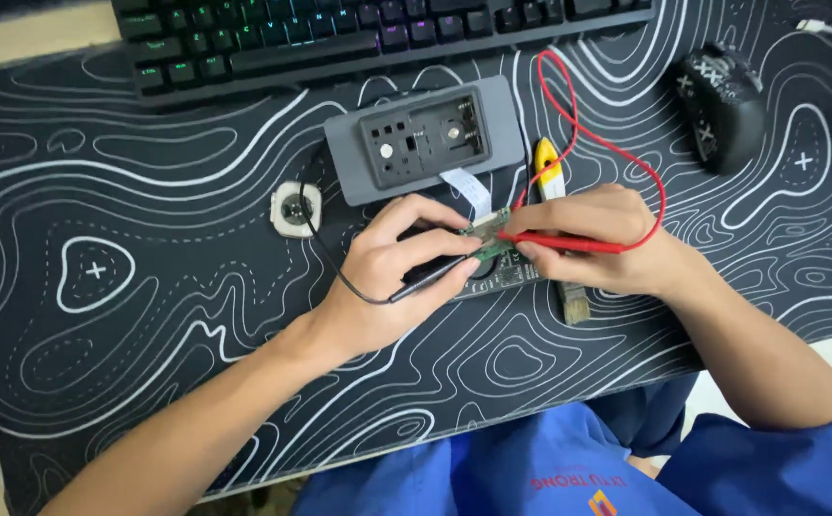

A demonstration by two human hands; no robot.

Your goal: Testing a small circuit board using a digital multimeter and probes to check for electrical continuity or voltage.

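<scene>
1. Circuit board (497,250) sits mid-mat, at 6 o'clock from the grey case (424,136).
2. Your left hand (392,277) pinches the black probe (427,277) onto it.
3. Your right hand (599,241) grips the red probe (561,243), tip on the board.

Both bare forearms reach in from the near edge of the desk and converge toward its middle. The left hand (387,277) lies palm down, fingers curled, thumb and forefinger pinched together. The right hand (597,239) faces it, wrist bent inward, fingers folded in a pen-like grip, fingertips nearly meeting the left's
</scene>
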